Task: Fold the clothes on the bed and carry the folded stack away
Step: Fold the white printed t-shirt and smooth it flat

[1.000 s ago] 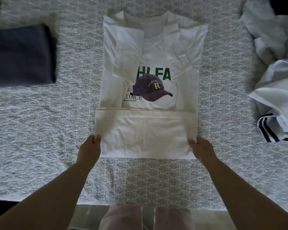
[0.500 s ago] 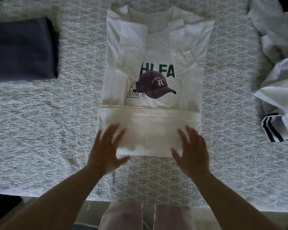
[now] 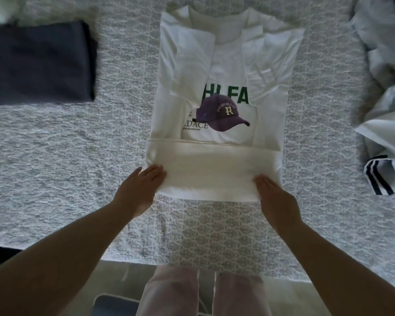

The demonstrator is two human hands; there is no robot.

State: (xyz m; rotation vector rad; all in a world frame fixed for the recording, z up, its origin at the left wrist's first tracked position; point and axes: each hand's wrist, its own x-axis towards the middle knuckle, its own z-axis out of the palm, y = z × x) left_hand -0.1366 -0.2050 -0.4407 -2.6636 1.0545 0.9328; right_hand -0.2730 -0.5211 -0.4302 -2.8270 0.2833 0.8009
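Observation:
A white T-shirt (image 3: 221,71) with a purple cap print and green letters lies flat in the middle of the bed, sleeves folded inward. Its bottom hem is turned up into a white band (image 3: 212,169) across the near end. My left hand (image 3: 138,190) lies with straight fingers at the band's near left corner, fingertips slid under the cloth edge. My right hand (image 3: 275,198) lies the same way at the near right corner, fingers straight along the edge.
A folded dark navy garment (image 3: 37,65) lies at the far left. A heap of unfolded white clothes (image 3: 383,124), one with dark stripes, sits at the right. The patterned bedspread (image 3: 55,156) ends at the near edge above my legs.
My hands, first at the band's side corners, then spread flat on top of it, now sit apart at its near corners. The view has moved closer to the shirt.

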